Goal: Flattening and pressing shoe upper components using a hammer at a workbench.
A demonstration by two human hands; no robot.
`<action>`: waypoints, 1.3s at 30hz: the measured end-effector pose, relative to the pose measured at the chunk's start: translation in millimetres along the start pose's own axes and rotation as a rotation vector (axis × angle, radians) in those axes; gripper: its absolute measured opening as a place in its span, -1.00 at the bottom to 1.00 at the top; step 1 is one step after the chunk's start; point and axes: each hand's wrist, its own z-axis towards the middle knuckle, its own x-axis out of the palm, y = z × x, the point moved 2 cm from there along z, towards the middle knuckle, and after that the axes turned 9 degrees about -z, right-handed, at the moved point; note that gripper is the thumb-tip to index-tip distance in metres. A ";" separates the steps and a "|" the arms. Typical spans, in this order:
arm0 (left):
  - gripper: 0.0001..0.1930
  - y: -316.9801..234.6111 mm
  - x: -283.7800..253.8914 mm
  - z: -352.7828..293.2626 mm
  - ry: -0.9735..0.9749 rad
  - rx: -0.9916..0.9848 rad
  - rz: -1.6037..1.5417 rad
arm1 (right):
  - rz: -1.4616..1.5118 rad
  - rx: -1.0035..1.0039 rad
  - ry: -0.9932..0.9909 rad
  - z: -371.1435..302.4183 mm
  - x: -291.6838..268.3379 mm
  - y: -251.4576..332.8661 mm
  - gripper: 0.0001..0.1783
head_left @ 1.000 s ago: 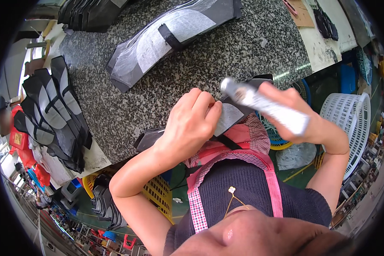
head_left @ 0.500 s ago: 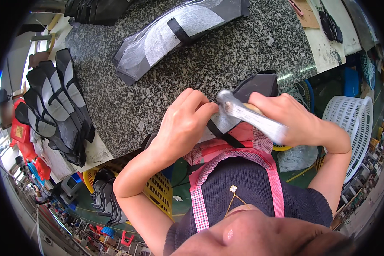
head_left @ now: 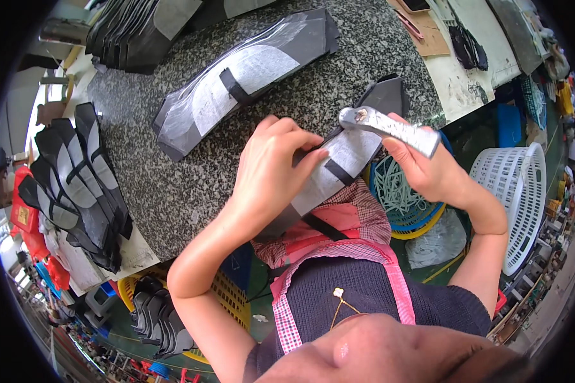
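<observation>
My right hand [head_left: 437, 167] is closed round a metal hammer [head_left: 393, 127], its handle mostly hidden in the fist. The hammer's narrow end is over the far edge of a long piece of black material [head_left: 358, 148] with a grey patch and a short black strap. That piece lies aslant along the table's near edge, its dark right end over the stone top. At its far edge, my left hand [head_left: 268, 169] pinches the material between thumb and fingers. Beyond it lies a stack of similar pieces [head_left: 204, 115] with a black strap across the grey patch.
Fanned black-and-grey pieces [head_left: 83, 172] lie at the left table edge, and another stack [head_left: 131, 38] at the far left. Below right stand a blue-rimmed basket of pale cords [head_left: 399, 185] and a white basket [head_left: 511, 198]. A yellow crate [head_left: 233, 293] stands below the table.
The hammer and right hand have shifted slightly right, away from my left fingers. More of the worked piece now shows between the hands. The whole view has shifted a little.
</observation>
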 end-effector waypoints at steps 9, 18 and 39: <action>-0.78 -9.2 16.7 -18.7 -0.144 0.255 0.213 | 0.120 -0.300 -0.163 1.6 -7.2 10.8 -0.82; -0.85 -0.8 8.5 -25.2 -0.182 0.094 -0.055 | 0.091 -0.286 0.041 5.7 8.7 20.9 -0.79; -0.72 2.3 3.9 -76.1 -0.128 0.350 0.281 | 0.037 -0.334 0.095 4.4 19.9 49.8 -0.79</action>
